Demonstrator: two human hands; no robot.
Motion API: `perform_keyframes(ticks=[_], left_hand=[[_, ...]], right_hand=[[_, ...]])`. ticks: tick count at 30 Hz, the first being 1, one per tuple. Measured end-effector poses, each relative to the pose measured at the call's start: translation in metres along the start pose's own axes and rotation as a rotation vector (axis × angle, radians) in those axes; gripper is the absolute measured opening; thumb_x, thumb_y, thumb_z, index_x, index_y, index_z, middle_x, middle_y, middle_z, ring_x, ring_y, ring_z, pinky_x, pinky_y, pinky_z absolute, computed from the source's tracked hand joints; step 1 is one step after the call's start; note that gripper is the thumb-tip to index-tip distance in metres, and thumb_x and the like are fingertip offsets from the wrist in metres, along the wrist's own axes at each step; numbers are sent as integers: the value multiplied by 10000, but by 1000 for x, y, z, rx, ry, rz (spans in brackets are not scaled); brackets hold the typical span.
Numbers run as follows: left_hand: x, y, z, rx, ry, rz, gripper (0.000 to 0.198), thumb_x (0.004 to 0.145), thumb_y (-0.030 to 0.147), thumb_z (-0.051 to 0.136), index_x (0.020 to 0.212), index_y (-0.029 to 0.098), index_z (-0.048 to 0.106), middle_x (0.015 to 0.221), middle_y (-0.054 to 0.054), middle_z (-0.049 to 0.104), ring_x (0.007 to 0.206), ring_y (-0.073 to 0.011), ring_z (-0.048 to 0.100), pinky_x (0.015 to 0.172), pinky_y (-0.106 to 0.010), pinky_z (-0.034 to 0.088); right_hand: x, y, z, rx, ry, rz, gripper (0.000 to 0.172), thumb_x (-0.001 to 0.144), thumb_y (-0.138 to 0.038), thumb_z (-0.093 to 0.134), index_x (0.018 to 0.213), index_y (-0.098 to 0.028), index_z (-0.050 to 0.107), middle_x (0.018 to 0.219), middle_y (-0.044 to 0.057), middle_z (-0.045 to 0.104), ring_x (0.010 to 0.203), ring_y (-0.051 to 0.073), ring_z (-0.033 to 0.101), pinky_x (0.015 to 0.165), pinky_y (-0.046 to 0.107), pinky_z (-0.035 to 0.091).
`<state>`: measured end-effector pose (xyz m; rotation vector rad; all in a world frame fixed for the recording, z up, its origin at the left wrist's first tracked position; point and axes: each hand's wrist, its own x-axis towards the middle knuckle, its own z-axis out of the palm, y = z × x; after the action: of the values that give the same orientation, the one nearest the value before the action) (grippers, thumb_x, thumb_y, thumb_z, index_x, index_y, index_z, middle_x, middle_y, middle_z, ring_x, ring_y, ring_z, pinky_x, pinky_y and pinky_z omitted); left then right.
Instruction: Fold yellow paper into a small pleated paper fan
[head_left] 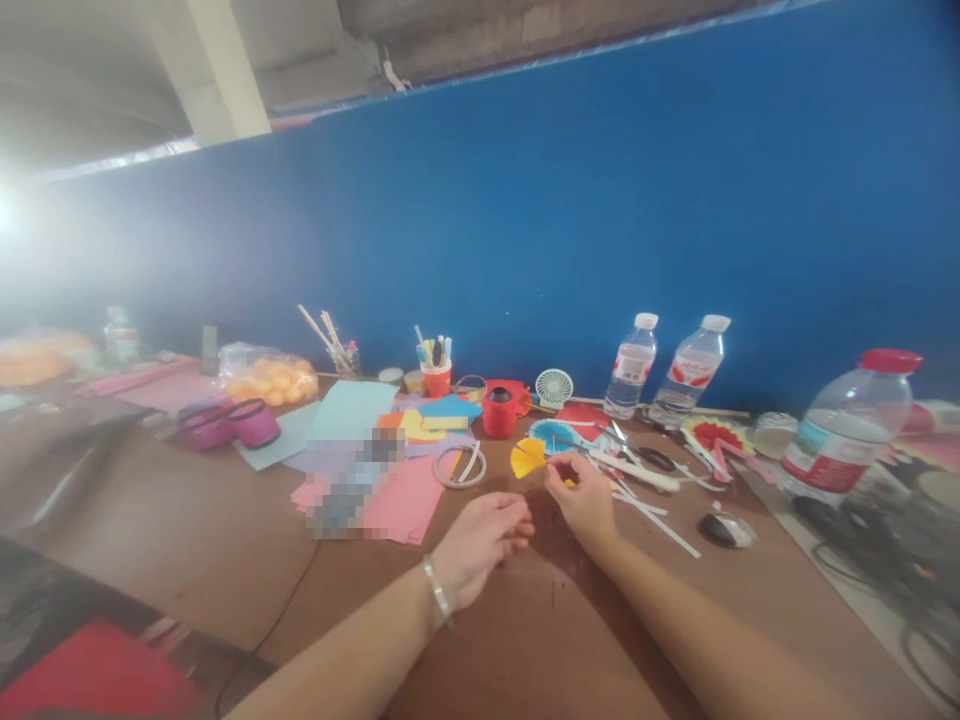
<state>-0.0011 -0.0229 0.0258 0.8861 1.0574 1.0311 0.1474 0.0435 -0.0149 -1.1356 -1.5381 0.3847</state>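
My right hand [582, 496] pinches a small yellow pleated paper fan [528, 458], shaped like a ginkgo leaf, by its narrow end. To its left, my left hand [487, 540] is raised over the brown table with loosely bent fingers and nothing visible in it. A bracelet circles that wrist. Just beyond the fan lies a round blue pleated paper piece [555, 437]. A grey ring [460, 467] rests beyond my left hand, near pink paper sheets [405, 508]. White paper strips [660, 515] are scattered right of my right hand.
Along the blue partition [525, 220] stand a red cup of pens [436, 378], a red pot-like object [499, 412] and water bottles [630, 370]. A large red-capped bottle [840, 430] and a computer mouse [727, 530] are at right. Purple tape-like rolls [253, 423] lie left.
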Motion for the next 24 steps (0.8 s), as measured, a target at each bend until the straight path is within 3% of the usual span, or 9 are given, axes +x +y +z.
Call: perform_keyframes(ticks=[3, 7, 13, 21, 24], left_hand=[[37, -13, 27, -220, 57, 38, 292, 639, 326, 672, 822, 118, 580, 776, -70, 600, 629, -106, 569, 564, -208, 430], [66, -11, 30, -290, 63, 150, 267, 654, 320, 664, 811, 124, 574, 772, -50, 603, 651, -88, 569, 582, -181, 423], [68, -13, 19, -308, -3, 217, 227, 618, 261, 699, 749, 118, 583, 708, -27, 603, 642, -90, 566, 608, -193, 430], [73, -20, 17, -291, -92, 152, 364, 529, 208, 753, 861, 134, 624, 840, -57, 638, 662, -101, 568, 560, -185, 394], [78, -21, 16, -356, -114, 139, 341, 528, 212, 756, 833, 119, 635, 807, -57, 640, 670, -103, 566, 599, -196, 403]], right_hand=[[1, -1, -3, -61, 25, -1, 92, 706, -236, 486, 707, -183, 562, 644, 14, 602, 589, 157, 547, 582, 268, 423], [1, -1, -4, -143, -9, -38, 92, 714, -248, 490, 679, -190, 553, 626, 5, 589, 584, 156, 543, 572, 266, 411], [1, 0, -1, -145, -57, -71, 102, 726, -251, 502, 657, -195, 552, 610, -2, 588, 579, 150, 542, 568, 256, 408], [3, 7, -1, -133, 49, 23, 84, 706, -243, 499, 653, -191, 538, 603, 5, 584, 567, 159, 536, 558, 268, 416], [3, 6, 0, -116, 28, 21, 75, 700, -231, 499, 654, -189, 541, 610, 4, 588, 570, 156, 537, 568, 266, 421]])
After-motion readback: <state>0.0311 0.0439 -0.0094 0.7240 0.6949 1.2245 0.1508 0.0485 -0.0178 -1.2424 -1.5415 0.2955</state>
